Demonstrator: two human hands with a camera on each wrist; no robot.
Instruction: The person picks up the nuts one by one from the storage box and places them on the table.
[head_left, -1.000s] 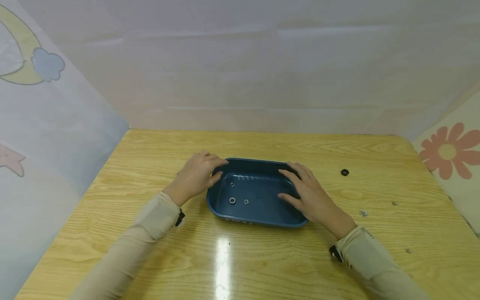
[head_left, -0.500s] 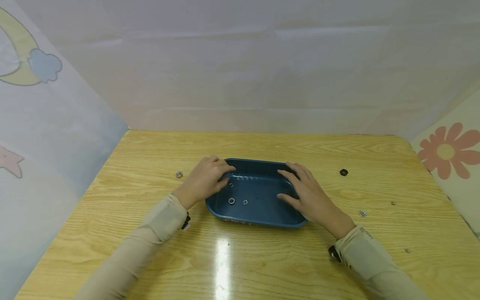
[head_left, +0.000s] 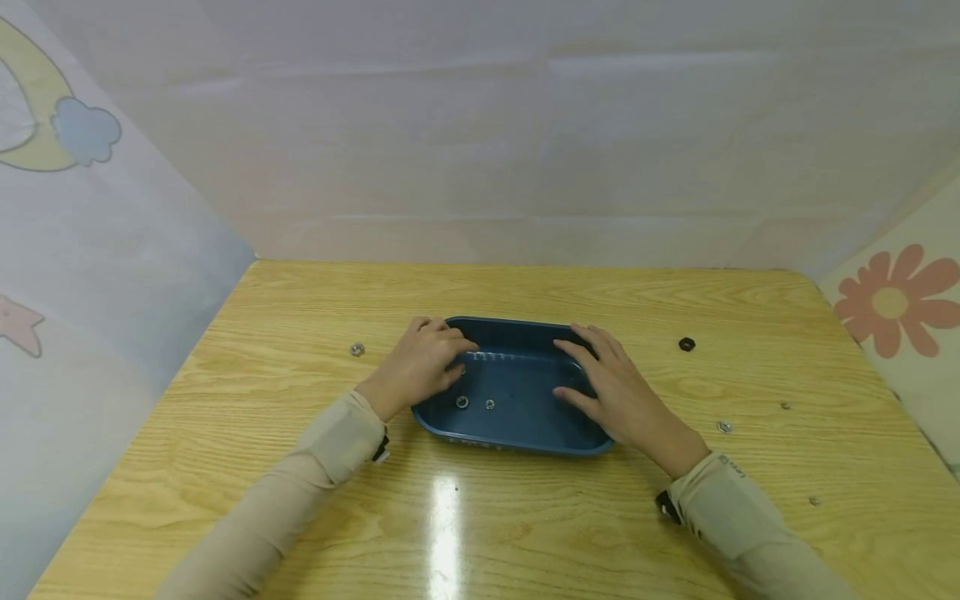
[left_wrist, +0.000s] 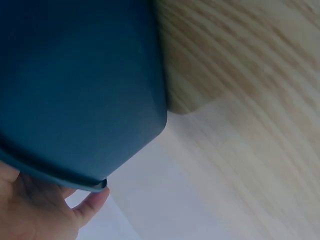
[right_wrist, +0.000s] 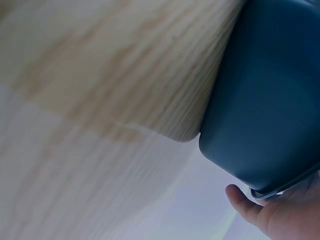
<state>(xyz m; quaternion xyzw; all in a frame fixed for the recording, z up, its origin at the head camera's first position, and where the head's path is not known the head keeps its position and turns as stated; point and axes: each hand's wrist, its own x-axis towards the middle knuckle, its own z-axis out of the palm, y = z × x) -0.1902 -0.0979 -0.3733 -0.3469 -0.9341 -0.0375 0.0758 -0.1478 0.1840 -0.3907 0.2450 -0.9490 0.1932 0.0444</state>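
In the head view a dark blue rectangular tray (head_left: 528, 425) sits on the table. My left hand (head_left: 422, 367) lies over its left end, fingertips and thumb reaching inside past the rim. My right hand (head_left: 628, 400) is at the right end, fingers spread and extended over the rim. Inside, toward the left, are a larger ring-like nut (head_left: 462, 402) and a smaller metal nut (head_left: 490, 404); another small piece is mostly hidden by the left thumb. Both wrist views show the tray's outer wall (left_wrist: 80, 95) with fingers around its rim.
Left of the tray lies a silver nut (head_left: 357, 349). On the right are a black hex nut (head_left: 687, 344), a silver flanged piece (head_left: 724, 427) and small metal bits (head_left: 815, 502). Printed fabric walls stand behind and beside the wooden table (head_left: 570, 533).
My left hand has shifted rightward, further over the tray's left end, uncovering the silver nut on the table and covering the small piece inside. The right hand and tray stay nearly still.
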